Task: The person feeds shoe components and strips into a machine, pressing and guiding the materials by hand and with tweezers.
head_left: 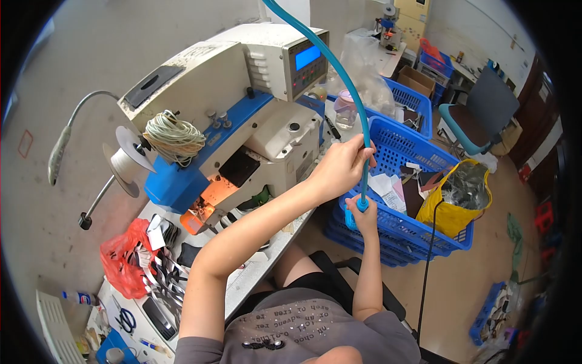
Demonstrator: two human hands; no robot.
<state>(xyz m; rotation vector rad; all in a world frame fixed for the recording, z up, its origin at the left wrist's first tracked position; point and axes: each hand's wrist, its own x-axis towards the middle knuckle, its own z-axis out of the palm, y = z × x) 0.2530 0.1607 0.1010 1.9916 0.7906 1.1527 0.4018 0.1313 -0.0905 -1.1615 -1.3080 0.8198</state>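
Observation:
A teal hose (347,79) comes down from the top of the head view. My left hand (342,167) is closed around it, above the blue plastic baskets. Just below, my right hand (364,213) grips the blue handpiece (350,219) at the hose's lower end. Fingers cover much of this piece, so its exact kind is unclear. To the left of both hands stands a white and blue industrial sewing machine (267,130) with a lit control panel (308,57).
Blue baskets (445,159) beside the table hold papers and a yellow bag (458,206). A red plastic bag (126,258), dark and white strips and scissors (126,320) lie on the table. A black cable (428,273) hangs at right. An office chair (485,109) stands behind.

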